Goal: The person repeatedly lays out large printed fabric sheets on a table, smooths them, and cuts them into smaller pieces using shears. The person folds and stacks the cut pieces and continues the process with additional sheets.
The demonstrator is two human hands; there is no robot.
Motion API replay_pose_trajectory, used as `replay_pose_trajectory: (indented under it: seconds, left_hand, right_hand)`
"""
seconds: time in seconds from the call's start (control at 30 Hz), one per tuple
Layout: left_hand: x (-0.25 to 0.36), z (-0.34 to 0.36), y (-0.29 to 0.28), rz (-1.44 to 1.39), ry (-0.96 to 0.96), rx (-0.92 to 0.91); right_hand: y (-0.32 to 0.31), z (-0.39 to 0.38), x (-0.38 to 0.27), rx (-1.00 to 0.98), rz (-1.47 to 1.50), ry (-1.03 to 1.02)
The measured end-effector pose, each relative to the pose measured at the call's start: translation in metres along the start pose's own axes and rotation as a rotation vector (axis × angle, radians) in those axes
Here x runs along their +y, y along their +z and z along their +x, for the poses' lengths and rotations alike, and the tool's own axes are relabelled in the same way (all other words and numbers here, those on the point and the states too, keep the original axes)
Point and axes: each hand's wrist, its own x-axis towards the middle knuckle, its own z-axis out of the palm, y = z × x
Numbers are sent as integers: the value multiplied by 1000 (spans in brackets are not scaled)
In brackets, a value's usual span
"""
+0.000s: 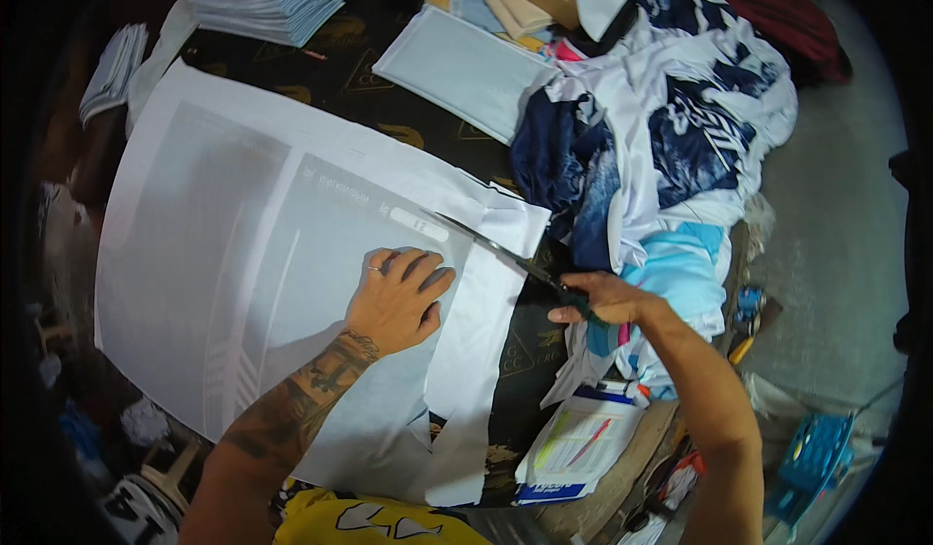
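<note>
A large white fabric sheet [194,244] with pale grey printed panels lies over a dark patterned table cover. My left hand [400,300] rests palm down on the grey panel, fingers slightly spread, holding nothing. In my right hand [610,297], at the sheet's right side, are dark-handled scissors [515,256]. Their long blades point to the far left and lie at the sheet's white margin, just beyond my left fingertips. Along that side a white strip [476,341] runs down toward me, partly separated from the panel at its near end.
Folded pale blue pieces [272,1] are stacked at the far left. A flat pale folded piece [462,71] lies near a heap of navy and white garments [671,137]. Papers with a red pen [588,443] sit near right, and a teal plastic item [814,462] stands beyond.
</note>
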Motion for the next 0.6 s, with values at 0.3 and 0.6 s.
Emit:
replay_pose_trajectory:
  seconds: [0.3, 0.6]
  left_hand:
    - [-1, 6, 1, 56, 4, -13]
    - [-4, 5, 2, 25, 6, 30]
  right_hand:
    - [-44, 37, -10, -124, -60, 0]
    - [-39, 51, -40, -65, -71, -83]
